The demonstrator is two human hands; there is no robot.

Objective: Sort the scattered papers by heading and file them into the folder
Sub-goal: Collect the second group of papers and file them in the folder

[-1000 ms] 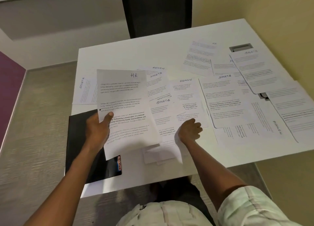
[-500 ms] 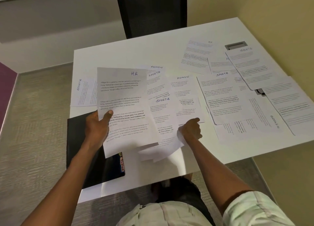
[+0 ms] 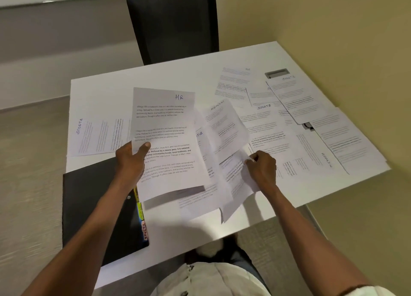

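Note:
My left hand (image 3: 131,158) grips the left edge of a sheet headed HR (image 3: 164,126), held up above the table. My right hand (image 3: 262,166) pinches the lower edge of a sheet headed ADMIN (image 3: 226,138), which is lifted and curling off the table. A black folder (image 3: 93,206) with coloured tabs lies under my left forearm at the table's near left. More printed sheets lie scattered on the white table (image 3: 138,78): a SPORTS sheet (image 3: 100,135) at the left, another SPORTS sheet (image 3: 266,129) in the middle right, and an ADMIN sheet (image 3: 315,158) turned sideways.
A black chair (image 3: 173,24) stands at the table's far side. A grey cable slot (image 3: 277,73) sits in the tabletop at the far right, partly covered by paper. A yellow wall (image 3: 344,40) runs along the right. The table's near edge is by my lap.
My right hand has taken hold of the ADMIN sheet and lifted it off the table. The HR sheet stays held in my left hand. The camera has tilted a little.

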